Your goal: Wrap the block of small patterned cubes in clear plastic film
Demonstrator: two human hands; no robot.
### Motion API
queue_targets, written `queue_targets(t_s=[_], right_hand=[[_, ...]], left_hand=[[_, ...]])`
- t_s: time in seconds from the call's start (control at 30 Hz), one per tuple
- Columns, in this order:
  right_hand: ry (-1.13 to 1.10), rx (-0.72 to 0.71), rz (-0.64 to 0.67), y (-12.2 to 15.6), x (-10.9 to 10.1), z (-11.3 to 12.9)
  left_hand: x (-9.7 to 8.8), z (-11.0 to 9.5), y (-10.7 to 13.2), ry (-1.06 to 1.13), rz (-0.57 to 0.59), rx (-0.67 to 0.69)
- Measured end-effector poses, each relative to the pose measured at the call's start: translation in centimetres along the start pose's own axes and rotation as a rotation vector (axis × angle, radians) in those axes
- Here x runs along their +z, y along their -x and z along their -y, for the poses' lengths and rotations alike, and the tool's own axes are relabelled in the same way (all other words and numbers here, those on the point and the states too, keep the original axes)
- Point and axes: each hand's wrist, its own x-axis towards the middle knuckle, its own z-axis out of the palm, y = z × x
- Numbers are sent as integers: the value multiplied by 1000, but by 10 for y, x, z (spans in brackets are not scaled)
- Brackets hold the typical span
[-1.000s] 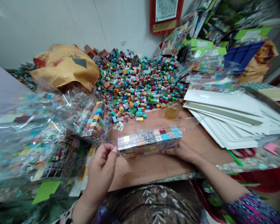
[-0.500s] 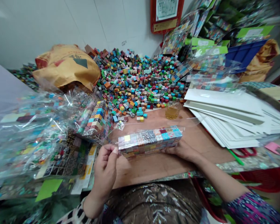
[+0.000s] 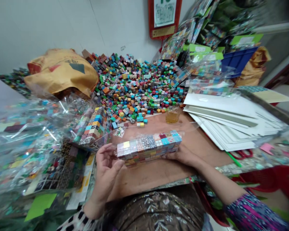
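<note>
A long block of patterned cubes (image 3: 149, 146) in clear plastic film lies at a slight slant over the brown board (image 3: 149, 178). At its right end, my right hand (image 3: 183, 155) grips it from the near side; the fingertips are partly hidden by the block. My left hand (image 3: 108, 163) is at the left end, thumb and fingers apart, the fingers curved beside the film. Whether they touch it I cannot tell. A second wrapped block of cubes (image 3: 93, 130) stands behind my left hand, among clear bags of cubes (image 3: 40, 141).
Loose cubes (image 3: 139, 86) are heaped against the wall. A cup of amber liquid (image 3: 172, 116) stands at the board's far edge. White cards (image 3: 231, 118) are stacked on the right, near red-handled scissors (image 3: 244, 154) and a green pen (image 3: 234, 159). A yellow sack (image 3: 62, 72) lies back left.
My left thumb and fingers have parted from a pinch at the block's left end. My right hand keeps its grip. The whole view has shifted slightly.
</note>
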Motion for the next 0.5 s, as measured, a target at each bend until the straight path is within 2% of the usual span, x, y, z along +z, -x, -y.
queue_targets(t_s=[0.1, 0.13, 0.23, 0.5], right_hand=[[-15, -9, 5, -2, 0, -1], [-26, -14, -1, -2, -1, -1], [-40, -41, -18, -3, -2, -1], [9, -73, -30, -2, -1, 3]], left_hand=[[-4, 1, -10, -38, 133, -87], [-6, 3, -12, -44, 135, -116], [-9, 9, -14, -27, 104, -167], [-12, 20, -11, -9, 19, -198]])
